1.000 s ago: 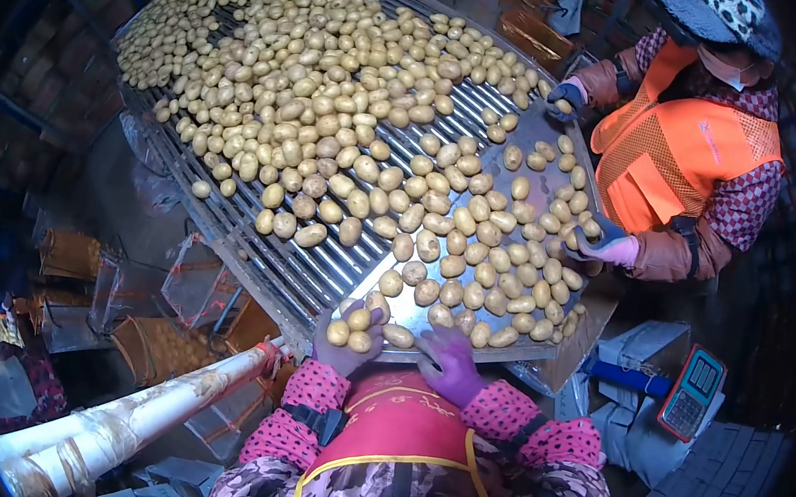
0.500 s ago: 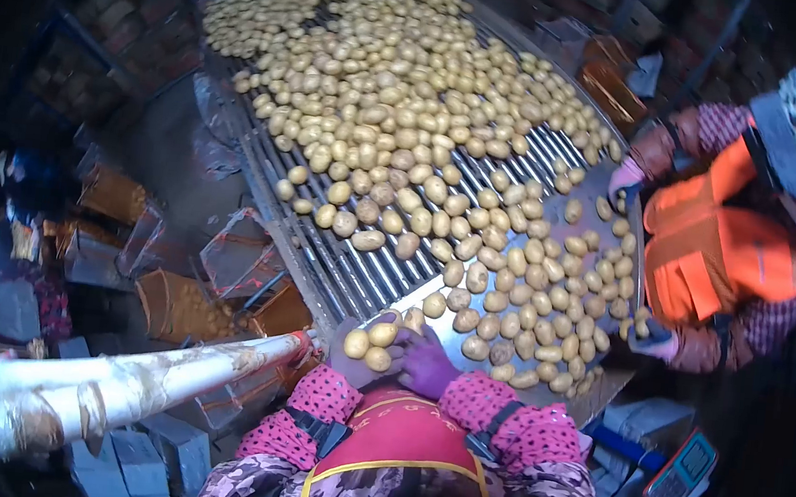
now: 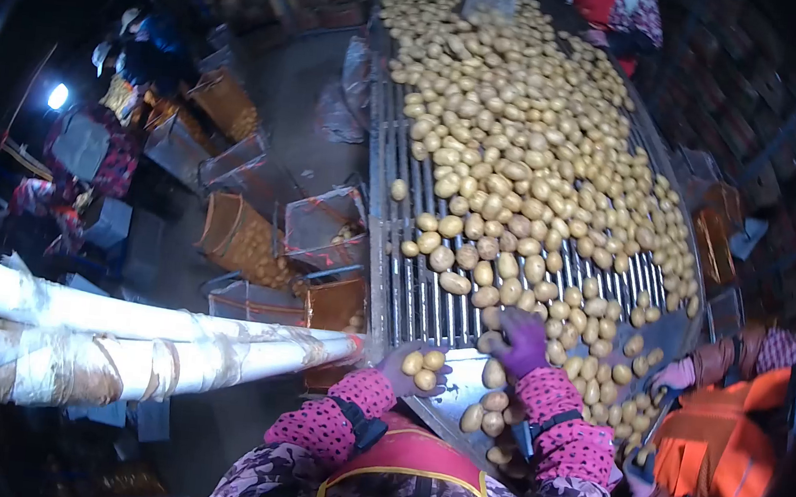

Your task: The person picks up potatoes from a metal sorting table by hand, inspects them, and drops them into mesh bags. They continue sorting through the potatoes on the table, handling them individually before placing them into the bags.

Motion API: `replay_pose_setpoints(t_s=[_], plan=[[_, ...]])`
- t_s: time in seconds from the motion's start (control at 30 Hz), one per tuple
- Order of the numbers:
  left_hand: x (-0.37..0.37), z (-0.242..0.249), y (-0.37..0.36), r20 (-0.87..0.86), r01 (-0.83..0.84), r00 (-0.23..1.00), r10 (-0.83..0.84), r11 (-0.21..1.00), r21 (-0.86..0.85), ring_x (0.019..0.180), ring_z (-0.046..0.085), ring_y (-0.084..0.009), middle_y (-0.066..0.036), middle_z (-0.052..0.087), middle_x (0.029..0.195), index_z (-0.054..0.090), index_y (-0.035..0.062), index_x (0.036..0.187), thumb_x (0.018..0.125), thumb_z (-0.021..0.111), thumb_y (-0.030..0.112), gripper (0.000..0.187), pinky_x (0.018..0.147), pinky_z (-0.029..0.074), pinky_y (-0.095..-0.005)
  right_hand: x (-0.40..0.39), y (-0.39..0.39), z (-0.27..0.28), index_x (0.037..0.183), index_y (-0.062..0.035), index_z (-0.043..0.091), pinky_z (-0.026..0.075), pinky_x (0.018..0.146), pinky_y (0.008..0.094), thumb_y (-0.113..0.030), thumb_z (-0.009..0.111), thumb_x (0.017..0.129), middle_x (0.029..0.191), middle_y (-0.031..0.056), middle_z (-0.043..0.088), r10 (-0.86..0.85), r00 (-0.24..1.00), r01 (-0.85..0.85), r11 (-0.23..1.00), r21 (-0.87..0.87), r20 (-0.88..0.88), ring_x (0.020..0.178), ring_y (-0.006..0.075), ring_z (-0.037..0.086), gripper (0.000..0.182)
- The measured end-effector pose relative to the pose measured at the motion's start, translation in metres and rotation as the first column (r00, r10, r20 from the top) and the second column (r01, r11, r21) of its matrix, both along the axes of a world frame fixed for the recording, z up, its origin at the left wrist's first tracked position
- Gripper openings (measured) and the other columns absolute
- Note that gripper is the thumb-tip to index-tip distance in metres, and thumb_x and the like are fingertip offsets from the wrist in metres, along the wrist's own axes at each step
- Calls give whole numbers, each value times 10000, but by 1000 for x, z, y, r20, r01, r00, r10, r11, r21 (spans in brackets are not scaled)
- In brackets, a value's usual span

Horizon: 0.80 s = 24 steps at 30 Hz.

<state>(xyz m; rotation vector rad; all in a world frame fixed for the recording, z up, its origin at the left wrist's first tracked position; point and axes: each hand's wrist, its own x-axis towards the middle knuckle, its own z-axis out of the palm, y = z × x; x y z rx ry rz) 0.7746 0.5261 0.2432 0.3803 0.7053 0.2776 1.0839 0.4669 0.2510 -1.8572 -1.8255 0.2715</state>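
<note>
While the left hand [image 3: 410, 369] lies palm up at the near edge of the roller table [image 3: 412, 298], its gloved fingers curl into a cup around three potatoes [image 3: 425, 366], which rest against one another in the palm. The hand is half closed, cradling them rather than squeezing. Just to its right, the right hand [image 3: 521, 342] reaches out onto the table in a purple glove, palm down, fingers spread and loosely bent over the nearest loose potatoes [image 3: 495, 339]; whether it has actually closed on one I cannot tell. More potatoes [image 3: 488, 411] lie on the flat metal plate between the two forearms, close under the right wrist. Beyond both hands the main heap [image 3: 512, 154] covers the rollers far up the table. Left of the left hand a white wrapped pipe [image 3: 150, 340] ends almost at its wrist. To the right of the right hand a co-worker in an orange vest [image 3: 714, 451] has a pink-gloved hand [image 3: 673, 376] at the table's edge.
</note>
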Motion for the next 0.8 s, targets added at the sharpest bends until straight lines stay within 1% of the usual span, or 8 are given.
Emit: replay_pose_setpoints(t_s=[0.1, 0.23, 0.37, 0.43, 0.47, 0.57, 0.7, 0.8], plan=[[-2, 3, 6, -36, 138, 990, -135, 986, 96, 1105, 722, -386, -253, 672, 1341, 539, 52, 1545, 1107, 549, 187, 459, 934, 641, -547, 22, 55, 25, 998, -47, 703, 491, 838, 556, -199, 666, 900, 928, 162, 712, -309, 936, 271, 938, -219, -168, 901, 402, 662, 185], [0, 18, 14, -70, 133, 988, -136, 990, -48, 1017, 742, -351, -247, 692, 1315, 567, 57, 1529, 1111, 553, 233, 455, 861, 669, -522, -33, 140, 38, 1048, -81, 690, 478, 863, 518, -165, 732, 831, 969, 128, 693, 216, 976, -200, 902, 383, 1, 946, 390, 641, 237], [-8, -25, 10, 63, 165, 984, -165, 986, 15, 1223, 713, -423, -234, 656, 1421, 489, 56, 1564, 985, 682, -53, 620, 969, 647, -565, -100, 227, 12, 1445, -205, 626, 339, 1208, 620, -410, 910, 712, 1597, 165, 492, 381, 891, -400, 916, 28, 245, 1460, 455, 424, 812], [-7, -52, 11, -7, 299, 941, -339, 818, 492, 1243, 708, -408, -201, 665, 1428, 496, 48, 1554, 885, 759, -130, 741, 983, 643, -574, -111, 264, -3, 1483, -225, 618, 327, 1227, 612, -471, 903, 727, 1616, 163, 481, 264, 941, -257, 965, -61, 212, 1468, 463, 417, 845], [-11, -55, 9, 134, 172, 970, -204, 962, 213, 1223, 720, -380, -186, 678, 1413, 509, 44, 1549, 905, 756, -100, 704, 972, 649, -555, -112, 281, -13, 1511, -246, 610, 317, 1223, 631, -567, 844, 782, 1616, 155, 493, 217, 952, -184, 969, -162, 216, 1463, 475, 427, 830], [-10, -34, 7, -21, 250, 958, -286, 798, 549, 1162, 737, -346, -183, 708, 1360, 533, 55, 1556, 1049, 612, 102, 516, 920, 664, -509, -119, 287, -14, 1494, -249, 623, 312, 1211, 655, -640, 770, 820, 1593, 147, 524, 302, 919, -241, 939, -245, 253, 1437, 489, 452, 793], [-8, -33, 9, 51, 252, 964, -261, 957, 146, 1082, 747, -313, -200, 712, 1340, 514, 87, 1594, 1094, 563, 163, 508, 884, 671, -492, -137, 217, -5, 1362, -202, 692, 349, 1178, 656, -604, 757, 839, 1505, 123, 592, 718, 605, -552, 690, -469, 344, 1419, 447, 488, 663], [-7, -2, 19, 45, 269, 962, -268, 963, -12, 1051, 742, -304, -201, 707, 1343, 518, 120, 1597, 1102, 554, 180, 500, 874, 670, -490, -114, 156, -41, 1293, -182, 725, 453, 1105, 542, -351, 817, 826, 1396, 110, 646, 667, 663, -698, 715, -43, 340, 1297, 389, 577, 504]])
